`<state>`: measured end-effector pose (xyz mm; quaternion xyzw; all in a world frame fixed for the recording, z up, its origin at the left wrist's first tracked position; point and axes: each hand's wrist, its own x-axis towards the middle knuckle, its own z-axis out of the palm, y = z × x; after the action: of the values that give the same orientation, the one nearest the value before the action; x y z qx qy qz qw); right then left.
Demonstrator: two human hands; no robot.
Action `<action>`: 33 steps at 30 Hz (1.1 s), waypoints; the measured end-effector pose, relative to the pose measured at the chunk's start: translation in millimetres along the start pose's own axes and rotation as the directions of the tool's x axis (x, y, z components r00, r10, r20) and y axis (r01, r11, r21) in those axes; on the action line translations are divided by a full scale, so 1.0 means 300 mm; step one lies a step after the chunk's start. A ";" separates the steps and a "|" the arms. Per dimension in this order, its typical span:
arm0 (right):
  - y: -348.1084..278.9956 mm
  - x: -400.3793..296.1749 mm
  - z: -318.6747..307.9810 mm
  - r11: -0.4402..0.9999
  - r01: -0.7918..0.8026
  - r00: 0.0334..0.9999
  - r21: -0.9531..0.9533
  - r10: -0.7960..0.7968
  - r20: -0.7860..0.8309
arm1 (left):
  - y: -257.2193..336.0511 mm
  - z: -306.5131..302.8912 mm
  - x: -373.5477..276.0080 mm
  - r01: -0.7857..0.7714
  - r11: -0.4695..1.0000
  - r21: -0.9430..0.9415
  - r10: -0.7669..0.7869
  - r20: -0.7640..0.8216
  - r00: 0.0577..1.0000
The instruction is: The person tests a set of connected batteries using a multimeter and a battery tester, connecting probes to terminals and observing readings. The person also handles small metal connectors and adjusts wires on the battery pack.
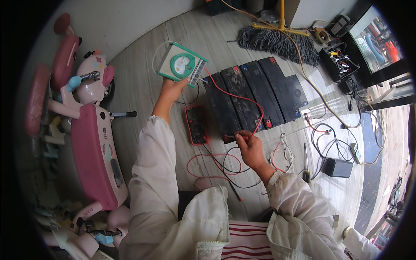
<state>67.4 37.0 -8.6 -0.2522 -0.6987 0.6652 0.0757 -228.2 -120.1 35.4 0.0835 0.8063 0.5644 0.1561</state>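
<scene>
My left hand (173,90) grips a battery tester (182,65) with a green-and-white case and a round analog dial, tilted above the floor. A red lead (240,96) runs from the tester to the red test probe (246,137) pinched in my right hand (252,152). The probe's metal tip is at the near-left corner of the leftmost black battery (222,104); whether it touches the terminal is hard to tell. Several such batteries lie side by side with red and blue terminals. Beneath my left forearm's right side lies a red-and-black digital multimeter (195,125).
Red and black test leads (224,167) coil on the floor before me. A screwdriver (306,172), loose wires (283,152) and a black power adapter (338,167) lie rightward. A pink electric scooter (94,156) stands left; a mop (276,42) rests behind the batteries.
</scene>
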 end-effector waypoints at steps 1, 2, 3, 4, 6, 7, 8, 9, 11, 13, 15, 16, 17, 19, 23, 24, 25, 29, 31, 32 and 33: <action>-0.009 -0.006 0.001 1.000 0.012 1.000 -0.013 -0.012 0.002 | -0.005 -0.001 0.001 0.011 1.000 0.001 -0.011 -0.006 1.000; -0.017 -0.011 0.002 0.999 0.024 1.000 -0.026 -0.024 0.003 | -0.008 -0.003 0.006 0.015 1.000 0.005 -0.015 0.006 1.000; -0.025 -0.016 -0.001 1.000 0.005 1.000 -0.030 -0.005 0.023 | -0.018 -0.007 0.010 0.019 1.000 0.007 -0.019 0.017 1.000; -0.034 -0.020 -0.002 0.999 -0.013 0.999 -0.033 0.015 0.043 | -0.027 -0.013 0.013 0.024 1.000 0.010 -0.024 0.027 0.999; -0.036 -0.024 -0.004 0.999 -0.028 0.998 -0.042 0.030 0.059 | -0.042 -0.019 0.020 0.032 0.999 0.015 -0.032 0.036 0.999; -0.032 -0.024 -0.004 0.999 -0.024 0.998 -0.047 0.026 0.054 | -0.046 -0.018 0.024 0.034 0.999 0.017 -0.035 0.042 0.999; -0.029 -0.024 -0.003 0.999 -0.020 0.998 -0.051 0.022 0.050 | -0.050 -0.018 0.025 0.034 0.999 0.019 -0.035 0.040 0.999; -0.028 -0.025 0.000 0.998 0.016 0.999 -0.059 -0.014 0.032 | -0.052 -0.018 0.025 0.033 0.999 0.023 -0.034 0.039 0.999; -0.025 -0.026 0.006 0.993 0.087 0.996 -0.077 -0.087 -0.003 | -0.054 -0.017 0.024 0.019 1.000 0.023 -0.020 0.044 0.999; -0.032 -0.030 0.007 0.990 0.092 0.996 -0.107 -0.091 0.014 | -0.056 -0.018 0.014 -0.003 1.000 0.017 0.002 0.054 0.999; -0.041 -0.031 -0.002 0.991 0.096 0.995 -0.091 -0.094 0.032 | -0.057 0.004 -0.004 -0.008 0.991 -0.130 0.008 -0.001 1.000; -0.046 -0.030 -0.009 0.993 0.098 0.995 -0.060 -0.095 0.042 | -0.055 0.026 -0.013 -0.012 0.978 -0.209 0.008 -0.022 1.000; -0.051 -0.028 -0.025 0.995 0.098 0.994 -0.029 -0.097 0.050 | -0.051 0.041 -0.022 -0.007 0.975 -0.221 0.000 -0.034 0.999; -0.094 -0.020 -0.086 0.986 0.156 0.986 -0.059 -0.152 0.061 | -0.018 0.044 -0.065 0.011 0.970 -0.241 -0.028 -0.065 0.997; -0.145 0.039 -0.296 0.982 0.190 0.981 0.009 -0.190 0.044 | -0.020 0.056 -0.088 0.028 0.899 -0.437 -0.041 -0.020 0.999; -0.159 0.052 -0.363 0.983 0.182 0.983 -0.011 -0.182 0.030 | 0.005 0.077 -0.094 0.036 0.874 -0.484 -0.043 -0.003 0.999; -0.168 0.058 -0.427 0.985 0.169 0.985 -0.029 -0.169 0.017 | 0.037 0.099 -0.113 0.049 0.848 -0.528 -0.047 0.016 0.999; -0.138 0.093 -0.623 0.986 0.163 0.977 -0.026 -0.165 -0.137 | 0.063 0.137 -0.205 0.152 0.821 -0.550 -0.090 0.138 0.986; -0.098 0.118 -0.690 0.991 0.108 0.960 0.078 -0.083 -0.268 | 0.073 0.191 -0.286 0.194 0.818 -0.542 -0.094 0.207 0.974; -0.070 0.145 -0.721 0.986 0.098 0.942 0.135 -0.048 -0.332 | 0.076 0.225 -0.326 0.226 0.814 -0.535 -0.116 0.232 0.966; -0.071 0.158 -0.726 0.970 0.083 0.936 0.230 0.003 -0.352 | 0.072 0.246 -0.373 0.258 0.811 -0.526 -0.144 0.247 0.958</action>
<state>117.5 252.9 23.6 -0.3408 -0.5931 0.6880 0.2424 -98.6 -82.2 50.0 0.0038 0.5937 0.7423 0.3108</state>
